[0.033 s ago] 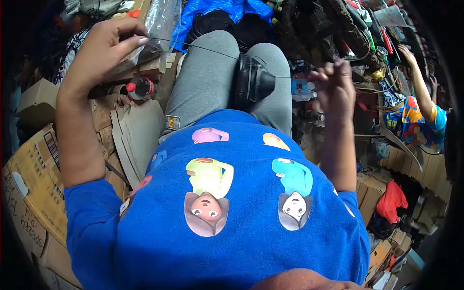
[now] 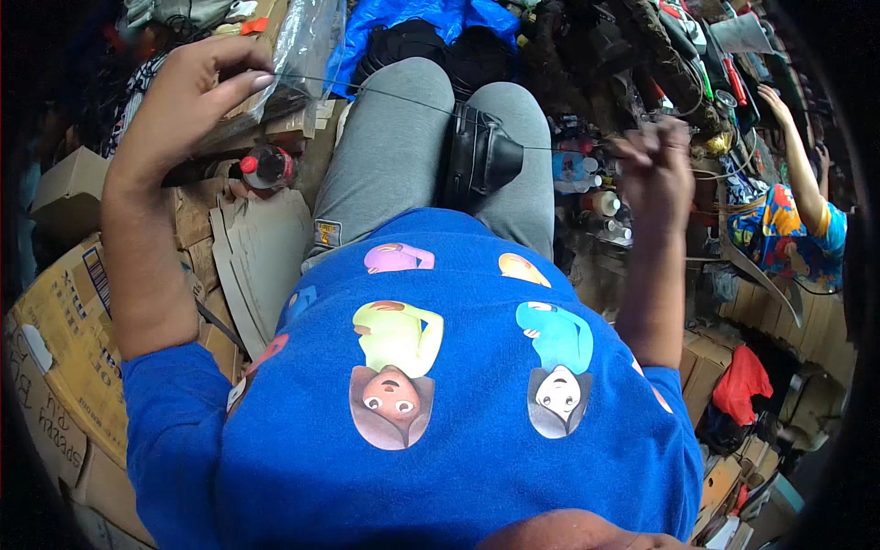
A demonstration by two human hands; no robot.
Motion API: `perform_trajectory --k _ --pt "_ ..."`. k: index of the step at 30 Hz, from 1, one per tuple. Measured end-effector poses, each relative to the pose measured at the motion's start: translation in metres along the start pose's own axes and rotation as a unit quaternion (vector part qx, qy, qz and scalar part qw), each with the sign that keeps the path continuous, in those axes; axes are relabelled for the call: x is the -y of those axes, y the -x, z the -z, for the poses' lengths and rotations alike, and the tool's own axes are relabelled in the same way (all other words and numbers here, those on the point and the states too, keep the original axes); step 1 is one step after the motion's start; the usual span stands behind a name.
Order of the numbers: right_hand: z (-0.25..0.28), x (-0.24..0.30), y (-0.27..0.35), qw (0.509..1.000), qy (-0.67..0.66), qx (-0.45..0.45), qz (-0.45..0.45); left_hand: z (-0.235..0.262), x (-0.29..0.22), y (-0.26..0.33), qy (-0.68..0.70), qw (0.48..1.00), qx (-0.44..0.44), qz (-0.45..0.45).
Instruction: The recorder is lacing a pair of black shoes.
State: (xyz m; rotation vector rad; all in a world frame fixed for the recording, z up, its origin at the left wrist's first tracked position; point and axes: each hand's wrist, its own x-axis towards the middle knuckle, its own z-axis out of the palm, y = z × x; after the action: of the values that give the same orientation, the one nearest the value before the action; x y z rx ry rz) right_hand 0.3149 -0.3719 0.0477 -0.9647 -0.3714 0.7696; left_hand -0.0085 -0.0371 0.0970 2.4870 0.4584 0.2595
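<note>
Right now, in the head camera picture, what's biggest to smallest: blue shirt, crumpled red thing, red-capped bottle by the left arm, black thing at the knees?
1. Blue shirt, biggest by far
2. Black thing at the knees
3. Crumpled red thing
4. Red-capped bottle

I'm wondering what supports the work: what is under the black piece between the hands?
Grey trousers show around the black piece, with the right thigh partly beneath it. Its underside and whatever lies directly beneath it are covered.
</note>
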Motion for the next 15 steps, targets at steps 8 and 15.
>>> perform_trajectory --k 8,15 --pt "0.071 0.033 0.003 0.997 -0.060 -0.036 -0.021 0.001 0.018 -0.001 0.359 0.926 -0.113 -0.032" --pt "0.121 -0.018 0.029 0.984 0.067 -0.157 -0.057 -0.073 0.077 -0.046 0.727 0.681 -0.078 -0.033"
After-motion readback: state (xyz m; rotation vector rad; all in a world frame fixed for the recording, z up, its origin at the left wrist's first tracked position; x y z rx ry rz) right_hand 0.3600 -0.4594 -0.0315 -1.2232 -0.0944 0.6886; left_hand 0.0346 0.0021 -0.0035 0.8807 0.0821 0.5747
